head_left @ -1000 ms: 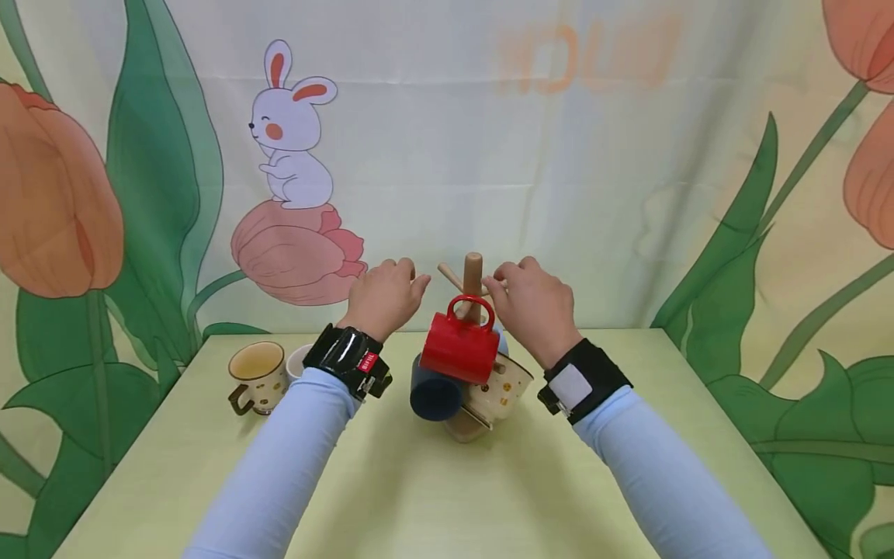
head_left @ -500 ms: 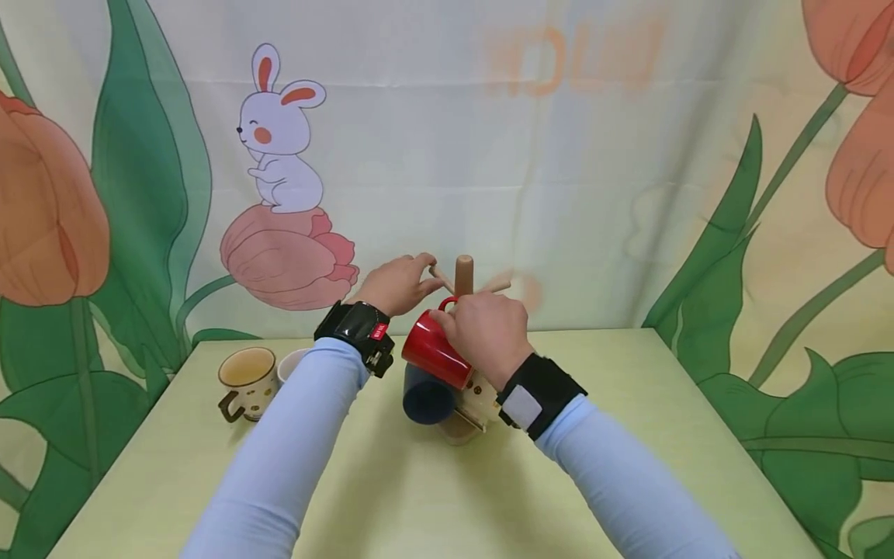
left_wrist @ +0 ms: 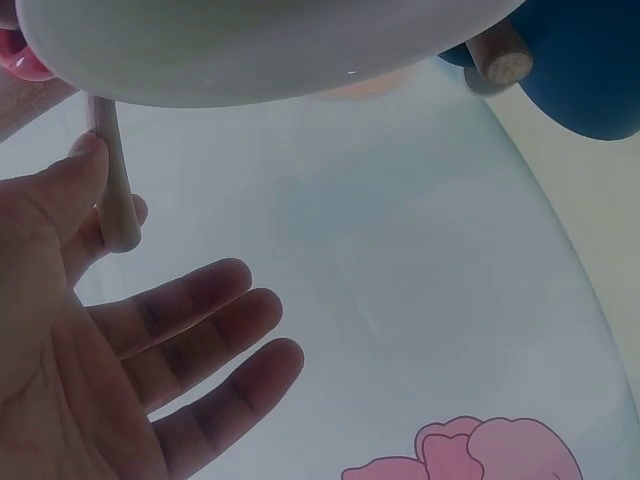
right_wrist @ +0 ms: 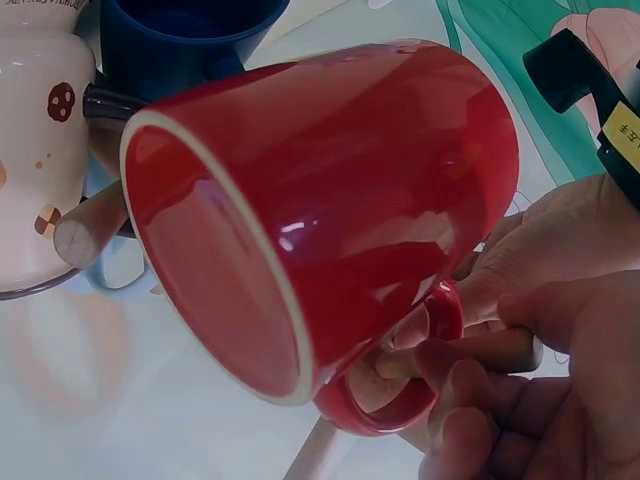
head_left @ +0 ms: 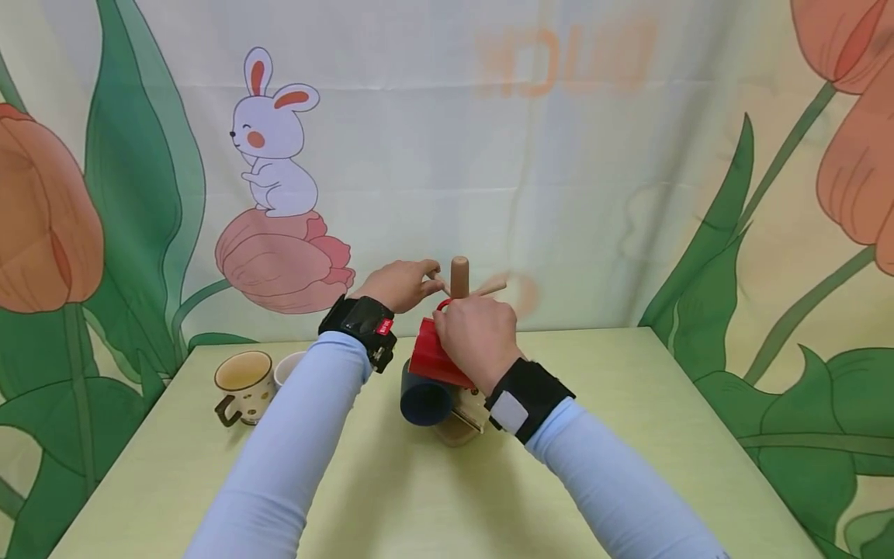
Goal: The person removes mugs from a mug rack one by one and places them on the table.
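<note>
- The left hand point(head_left: 398, 286) is clamped by thumb and forefinger on a smooth, round-ended, pale wooden peg point(left_wrist: 118, 200), while its other three fingers are held apart.
- The right hand point(head_left: 480, 334) is closed by thumb and curled fingers on a second wooden peg point(right_wrist: 510, 350), by which the red handle loop is threaded.
- The glossy red ceramic-looking mug point(right_wrist: 350, 160) is hung on that second peg, tilted on its side, handle uppermost; its rounded wall is streaked with reflections, its rim edged in cream. In the head view it is partly covered by the right hand.
- A thick, cylindrical wooden post point(head_left: 459, 278) is set upright behind it, above a flat, round-cornered beige base point(head_left: 457, 432).
- Beneath the red mug, a smooth dark blue mug point(head_left: 426, 402) is seen mouth-on.
- At the left of the smooth pale green table point(head_left: 594, 450), a cream, brown-spotted mug point(head_left: 253, 400) is placed beside a partly hidden white mug point(head_left: 285, 368).
</note>
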{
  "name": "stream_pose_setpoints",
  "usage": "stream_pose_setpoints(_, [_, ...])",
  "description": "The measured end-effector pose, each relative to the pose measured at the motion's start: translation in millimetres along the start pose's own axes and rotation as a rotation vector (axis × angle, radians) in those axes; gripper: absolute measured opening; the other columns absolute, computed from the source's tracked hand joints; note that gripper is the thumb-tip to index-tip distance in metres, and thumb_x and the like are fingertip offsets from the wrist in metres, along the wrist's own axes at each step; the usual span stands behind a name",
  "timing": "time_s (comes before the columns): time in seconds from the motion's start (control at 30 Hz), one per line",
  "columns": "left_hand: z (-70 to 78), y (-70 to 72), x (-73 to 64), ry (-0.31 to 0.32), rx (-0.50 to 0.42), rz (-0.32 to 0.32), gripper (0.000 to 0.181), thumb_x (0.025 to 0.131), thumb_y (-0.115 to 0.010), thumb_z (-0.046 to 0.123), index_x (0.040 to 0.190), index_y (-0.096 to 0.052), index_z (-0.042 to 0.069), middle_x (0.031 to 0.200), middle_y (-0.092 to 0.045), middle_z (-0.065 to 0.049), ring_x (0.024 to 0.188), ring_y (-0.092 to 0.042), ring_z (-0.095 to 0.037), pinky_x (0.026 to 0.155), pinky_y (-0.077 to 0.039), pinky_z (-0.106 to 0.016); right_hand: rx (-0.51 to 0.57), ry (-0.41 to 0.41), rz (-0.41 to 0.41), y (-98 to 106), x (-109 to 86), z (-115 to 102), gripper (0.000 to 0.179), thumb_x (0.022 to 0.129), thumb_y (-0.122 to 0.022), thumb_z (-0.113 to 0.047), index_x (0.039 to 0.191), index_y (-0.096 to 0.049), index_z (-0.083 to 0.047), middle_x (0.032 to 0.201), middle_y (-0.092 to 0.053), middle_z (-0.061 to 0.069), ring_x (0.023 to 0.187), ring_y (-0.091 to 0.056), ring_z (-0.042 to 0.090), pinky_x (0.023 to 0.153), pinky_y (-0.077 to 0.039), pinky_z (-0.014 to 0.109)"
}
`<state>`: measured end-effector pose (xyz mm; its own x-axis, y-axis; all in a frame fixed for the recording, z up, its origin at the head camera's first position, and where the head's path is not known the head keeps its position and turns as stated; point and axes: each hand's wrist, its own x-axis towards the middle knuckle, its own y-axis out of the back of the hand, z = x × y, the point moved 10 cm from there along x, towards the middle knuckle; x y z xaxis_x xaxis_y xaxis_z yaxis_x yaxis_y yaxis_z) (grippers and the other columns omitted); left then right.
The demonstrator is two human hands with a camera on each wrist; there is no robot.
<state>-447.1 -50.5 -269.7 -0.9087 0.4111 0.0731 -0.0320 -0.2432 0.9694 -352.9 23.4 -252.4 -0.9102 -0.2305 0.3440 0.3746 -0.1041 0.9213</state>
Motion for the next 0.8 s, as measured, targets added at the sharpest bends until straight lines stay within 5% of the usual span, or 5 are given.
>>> stream_pose_setpoints(0.23, [-1.1,1.6,-3.0,0.019,-0.011,0.022,0.046,0.103,-0.055,0.033,0.143,-0.051,0.012,0.131,-0.063,-0.011,0.116,-0.062,-0.032,0.095,-0.05,-0.046,-0.134,0.092,-0.022,-1.4,-1.4,-12.0,0.033,0.094,-0.066,-0.043,0.102,-0.073,-0.011,0.064,-0.059,0.006,0.051,-0.056,0.021,0.049,-0.054,0.034])
stream_pose_setpoints(0.43, [-0.7,2.3,-5.4,0.033,-0.017,0.034,0.046,0.103,-0.054,0.033,0.144,-0.05,0.013,0.131,-0.063,-0.012,0.116,-0.062,-0.034,0.094,-0.051,-0.047,-0.095,0.062,-0.016,-0.5,-1.4,-10.2,0.039,0.099,-0.056,-0.044,0.097,-0.075,-0.011,0.062,-0.058,0.005,0.049,-0.055,0.019,0.049,-0.054,0.033])
stream_pose_setpoints(0.53, [-1.1,3.8,-7.1,0.041,-0.012,0.049,0.046,0.103,-0.054,0.033,0.144,-0.051,0.012,0.13,-0.063,-0.012,0.116,-0.062,-0.034,0.093,-0.051,-0.047,-0.097,0.065,-0.04,-3.0,-1.4,-8.8,0.034,0.096,-0.063,-0.042,0.102,-0.074,-0.011,0.064,-0.06,0.005,0.051,-0.055,0.02,0.05,-0.055,0.034])
stream_pose_setpoints(0.8, [-4.7,9.3,-13.0,0.08,0.025,0.118,0.046,0.101,-0.057,0.035,0.138,-0.057,0.008,0.125,-0.066,-0.013,0.112,-0.064,-0.033,0.09,-0.054,-0.045,0.055,-0.034,-0.037,-10.4,4.4,11.5,0.038,0.099,-0.056,-0.042,0.092,-0.073,-0.009,0.068,-0.064,0.005,0.055,-0.058,0.02,0.053,-0.055,0.034])
